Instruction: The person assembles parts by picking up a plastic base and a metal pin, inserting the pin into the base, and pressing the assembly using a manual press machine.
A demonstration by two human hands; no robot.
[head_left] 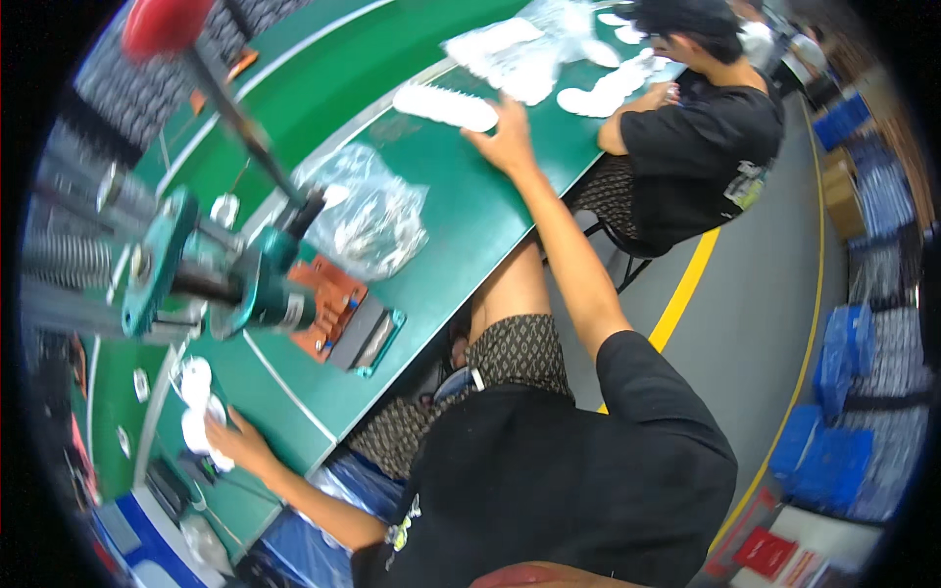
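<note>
At the lower left, my left hand [243,446] reaches over the table with its fingers apart, the tips against a small cluster of white rounded pieces [196,419]. Its fingers cover part of the cluster. My right arm stretches toward the far side, where my right hand [505,140] has thumb and fingers spread about the near end of a long row of overlapping white rounded pieces [439,104]. Between my hands stands a green hand-lever press [250,284] with a red knob [165,24]; an orange-brown fixture [328,304] sits under it.
A clear plastic bag [368,216] lies beside the press on the green table [456,211]. More plastic bags [520,49] and another white row [608,90] lie farther off, by a seated co-worker [696,147]. A green conveyor belt [333,83] runs alongside. Blue-wrapped stacks [833,451] stand right.
</note>
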